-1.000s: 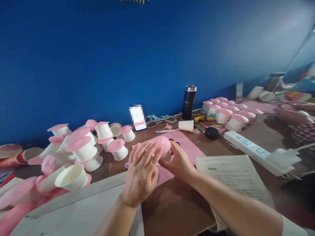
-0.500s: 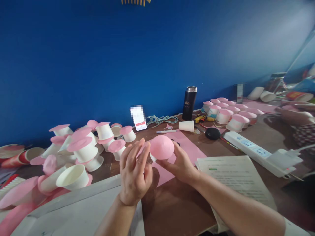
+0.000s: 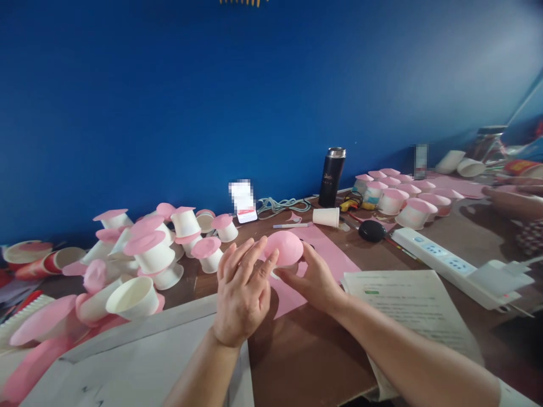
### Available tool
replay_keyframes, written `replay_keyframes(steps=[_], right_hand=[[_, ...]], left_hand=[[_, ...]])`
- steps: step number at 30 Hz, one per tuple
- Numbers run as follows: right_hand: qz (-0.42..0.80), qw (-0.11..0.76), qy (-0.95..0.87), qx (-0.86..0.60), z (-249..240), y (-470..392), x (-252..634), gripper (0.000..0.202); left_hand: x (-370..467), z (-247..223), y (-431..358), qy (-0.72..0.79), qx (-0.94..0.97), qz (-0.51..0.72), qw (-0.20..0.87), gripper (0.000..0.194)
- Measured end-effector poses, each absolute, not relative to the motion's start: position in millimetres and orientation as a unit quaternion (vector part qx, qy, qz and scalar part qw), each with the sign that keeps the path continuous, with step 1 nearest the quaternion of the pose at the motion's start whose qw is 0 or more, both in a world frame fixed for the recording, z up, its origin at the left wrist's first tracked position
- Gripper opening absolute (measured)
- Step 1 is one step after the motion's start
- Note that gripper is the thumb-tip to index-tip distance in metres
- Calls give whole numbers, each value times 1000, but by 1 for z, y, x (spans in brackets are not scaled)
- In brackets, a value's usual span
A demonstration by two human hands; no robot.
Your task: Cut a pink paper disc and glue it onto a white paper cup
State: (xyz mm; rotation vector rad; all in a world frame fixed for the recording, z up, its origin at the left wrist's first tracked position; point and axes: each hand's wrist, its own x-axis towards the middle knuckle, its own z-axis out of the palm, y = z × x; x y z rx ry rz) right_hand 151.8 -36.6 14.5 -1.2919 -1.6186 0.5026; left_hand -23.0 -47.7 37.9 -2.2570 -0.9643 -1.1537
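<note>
A paper cup topped with a round pink paper disc (image 3: 288, 249) is in my right hand (image 3: 316, 277), whose thumb and fingers wrap round the cup below the disc. Most of the cup's white side is hidden by the disc and my hands. My left hand (image 3: 245, 288) is beside it with fingers stretched out, the fingertips at the disc's left edge. Whether they press on it I cannot tell. Beneath both hands lies a sheet of pink paper (image 3: 333, 253) on the brown table (image 3: 314, 350).
At left, several cups with pink discs (image 3: 155, 249) are piled up. More capped cups (image 3: 392, 198) stand back right. Around them are a black flask (image 3: 332, 176), a white cup on its side (image 3: 326, 217), a power strip (image 3: 445, 265), printed pages (image 3: 403, 299) and another person's hand (image 3: 513, 202).
The pink disc has tilted slightly, baring a little of the cup's side under it. My left fingers have shifted over the disc's left edge. The whole view has moved a little.
</note>
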Motion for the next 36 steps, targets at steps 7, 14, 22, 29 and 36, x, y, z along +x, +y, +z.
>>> replay_keyframes(steps=[7,14,22,29,36], right_hand=[[193,472,-665,-546,15,-36,152,34],[194,465,-669,-546,17,-37,152,32],[145,428,-697,-557,14,-35,153,31],[147,424,-697,-559,13,-34,153,33],[158,422,-689,-568,13,-34,152,33]], left_hand=[[-22,38,-49,-343,-819,-407,213,52],[-21,37,-48,-347,-823,-400,204,54],[-19,34,-49,-357,-832,-379,193,58],[-18,35,-49,-364,-835,-367,189,59],[-18,34,-49,-371,-837,-359,180,59]])
